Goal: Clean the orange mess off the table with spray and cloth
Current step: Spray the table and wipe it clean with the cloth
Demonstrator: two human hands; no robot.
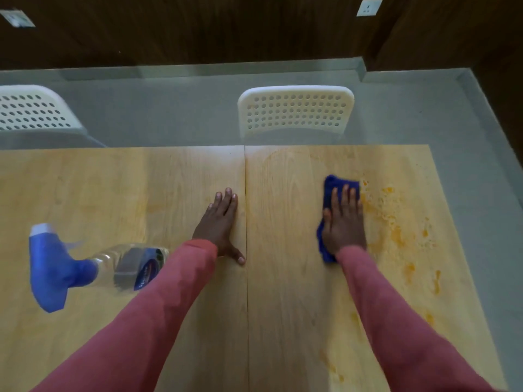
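My right hand (343, 222) presses flat on a blue cloth (329, 190) on the right half of the wooden table (127, 188). Orange smears and droplets (396, 222) spread just right of the cloth and run down toward the near edge. My left hand (222, 222) lies flat and empty beside the seam between the two tabletops, fingers apart. A clear spray bottle with a blue trigger head (85, 267) stands on the left tabletop, apart from both hands.
A white perforated chair (295, 111) stands behind the far edge of the table, and a second chair (31, 111) is at the far left. Grey floor lies beyond the table's right edge. A dark wooden wall is at the back.
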